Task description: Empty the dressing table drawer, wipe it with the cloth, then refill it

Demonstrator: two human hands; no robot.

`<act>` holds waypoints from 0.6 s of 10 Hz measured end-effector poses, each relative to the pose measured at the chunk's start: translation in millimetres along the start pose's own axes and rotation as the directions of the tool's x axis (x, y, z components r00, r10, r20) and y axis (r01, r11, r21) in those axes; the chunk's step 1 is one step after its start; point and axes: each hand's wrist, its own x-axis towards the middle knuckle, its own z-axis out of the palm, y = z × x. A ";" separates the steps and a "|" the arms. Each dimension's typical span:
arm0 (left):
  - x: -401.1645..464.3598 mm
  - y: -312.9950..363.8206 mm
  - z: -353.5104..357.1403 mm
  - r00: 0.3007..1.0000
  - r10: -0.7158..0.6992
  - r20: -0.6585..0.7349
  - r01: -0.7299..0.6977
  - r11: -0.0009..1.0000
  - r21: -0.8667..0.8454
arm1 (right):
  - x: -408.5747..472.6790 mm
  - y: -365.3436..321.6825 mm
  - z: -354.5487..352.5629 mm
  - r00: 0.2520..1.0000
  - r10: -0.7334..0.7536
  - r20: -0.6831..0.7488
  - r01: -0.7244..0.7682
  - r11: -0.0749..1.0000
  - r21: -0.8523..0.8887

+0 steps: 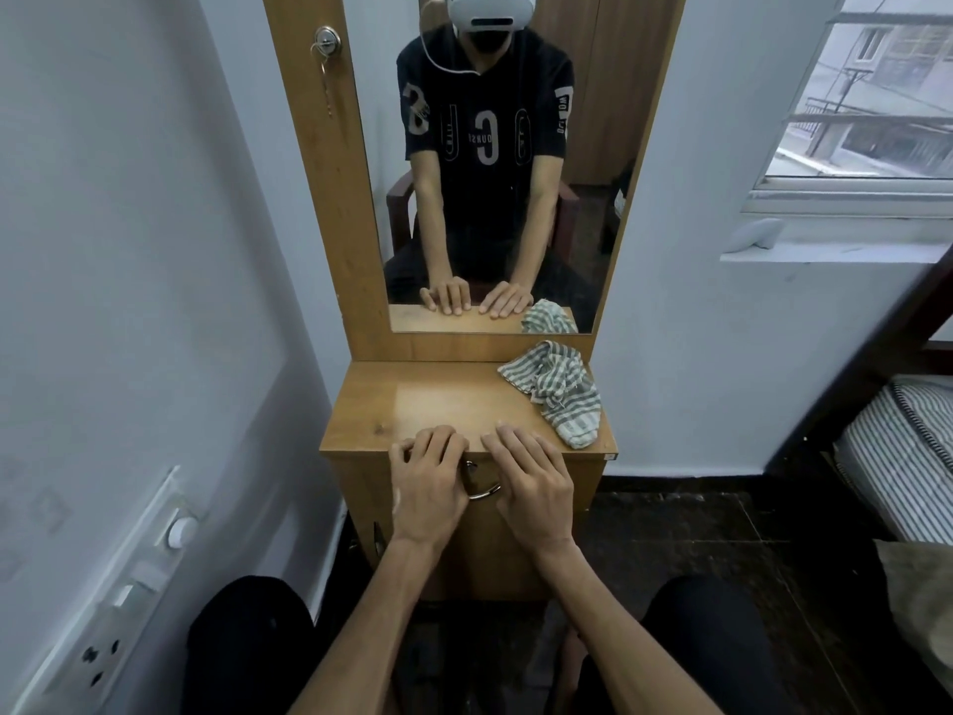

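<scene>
- Left hand [429,487] and right hand [531,482] rest flat, fingers spread, holding nothing, at lower centre.
- Drawer [479,534] is closed beneath them; striped cloth [562,394] lies right of centre.
- Risk: a hard tug on the metal handle [482,490] could spill the contents.

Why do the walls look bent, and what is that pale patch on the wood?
Head view: the wide-angle lens bows the wall edges and window frame; the pale patch is daylight glare on the tabletop, near the striped cloth; corners look soft and dim.
</scene>
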 end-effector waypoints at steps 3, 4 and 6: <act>-16.8 27.0 -41.8 0.958 -0.158 0.240 0.179 0.981 -0.069 | 14.5 -38.7 -62.4 0.915 0.192 0.354 -0.229 0.971 0.066; -28.6 31.2 -66.6 0.953 -0.183 0.240 0.221 0.965 -0.142 | 12.8 -49.9 -94.0 0.899 0.232 0.372 -0.289 0.951 0.108; -25.1 42.1 -114.5 0.954 -0.240 0.180 0.287 0.905 -0.314 | 26.2 -69.1 -138.4 0.896 0.340 0.287 -0.404 0.892 0.205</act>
